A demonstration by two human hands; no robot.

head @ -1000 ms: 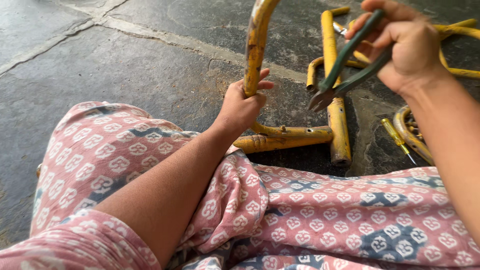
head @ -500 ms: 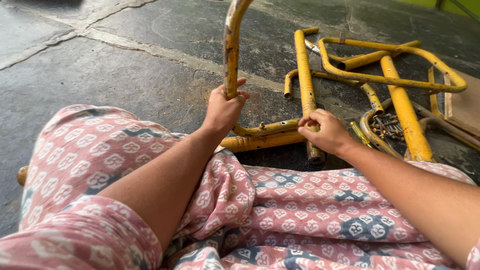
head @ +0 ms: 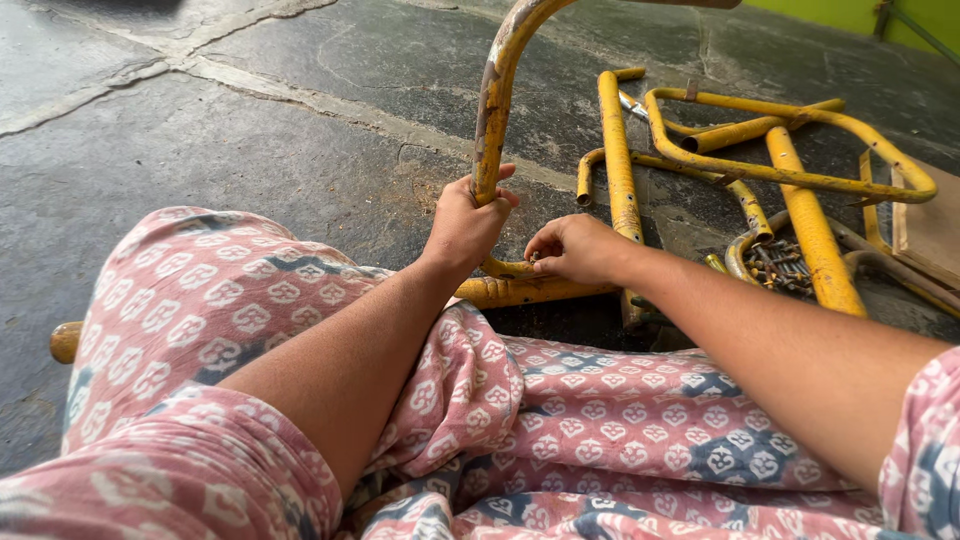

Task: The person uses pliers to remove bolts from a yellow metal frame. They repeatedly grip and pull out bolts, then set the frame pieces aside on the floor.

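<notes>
The left hand (head: pixel 462 225) was wrapped tight around the curved yellow tube (head: pixel 497 100), low on its rusted, paint-chipped stretch, just where it bent down toward the horizontal yellow tube (head: pixel 530 291) lying on the stone floor (head: pixel 250 130) against the person's patterned pink clothing (head: pixel 600 400). That grip had not shifted over the last second; the tube stood upright in much the same place. The right hand (head: pixel 578 248) was what had changed: a second before it had been raised off to the right holding a pair of green-handled pliers, half a second before it had come down empty onto the tubes, and now it sat beside the left hand at the foot of the curved tube, fingertips pressed together on something small and dark at the joint. Whether that was a bolt, a nut or just the tube's end was too small to tell. The pliers were no longer in the hand and could not be picked out anywhere in view. To the right, well apart from both hands, lay a loose heap of other yellow frame pieces (head: pixel 790 180), a coiled metal spring (head: pixel 775 265) among them, and the edge of a wooden board (head: pixel 930 230). The work had passed from tool to bare fingers at the joint.
</notes>
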